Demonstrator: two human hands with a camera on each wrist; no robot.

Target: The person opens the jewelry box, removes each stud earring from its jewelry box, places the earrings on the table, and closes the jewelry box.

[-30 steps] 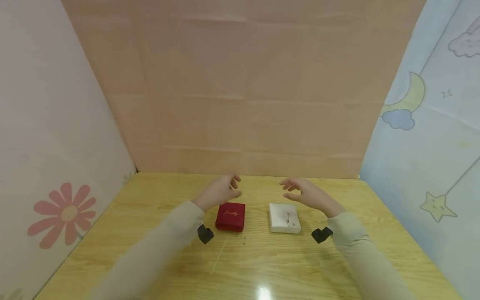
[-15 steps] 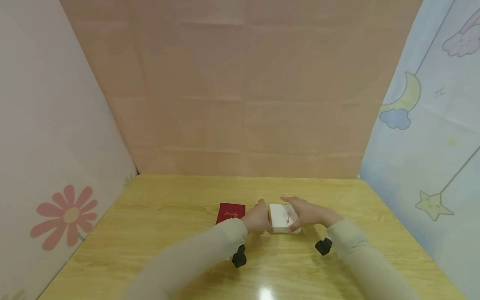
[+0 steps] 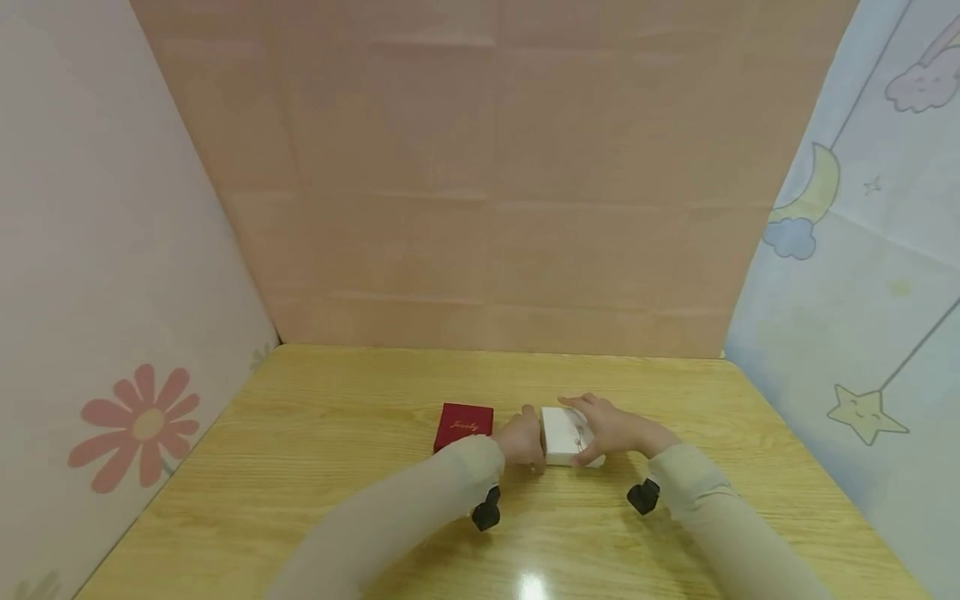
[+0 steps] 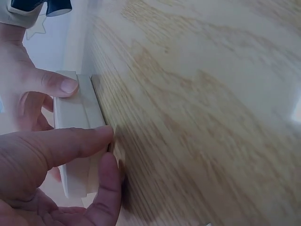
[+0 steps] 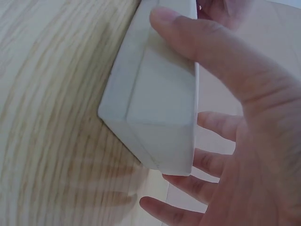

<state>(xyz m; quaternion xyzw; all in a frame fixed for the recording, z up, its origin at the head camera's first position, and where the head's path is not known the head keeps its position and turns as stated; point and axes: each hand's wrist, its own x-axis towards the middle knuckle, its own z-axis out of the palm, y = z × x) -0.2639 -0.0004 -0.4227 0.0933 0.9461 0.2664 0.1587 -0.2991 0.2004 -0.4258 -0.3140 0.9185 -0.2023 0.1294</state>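
A small white lidded box point(image 3: 557, 427) with a printed design lies on the wooden table, between both hands. My left hand point(image 3: 521, 438) grips its left end low down, with thumb and finger at the bottom edge in the left wrist view. The right hand point(image 3: 613, 427) spans the box from above, its thumb on the near side of the lid and its fingers at the far side. In the right wrist view, a seam between lid and base runs along the white box point(image 5: 162, 94).
Left of the white box lies a dark red box point(image 3: 462, 422) with gold lettering, partly covered by the left sleeve point(image 3: 420, 500). The wooden table point(image 3: 360, 392) meets a beige back wall point(image 3: 487, 208), with patterned side walls left and right.
Both hands have come down from above the table onto the white box, the left one moving rightward past the red box. Over the last half second they have hardly shifted.
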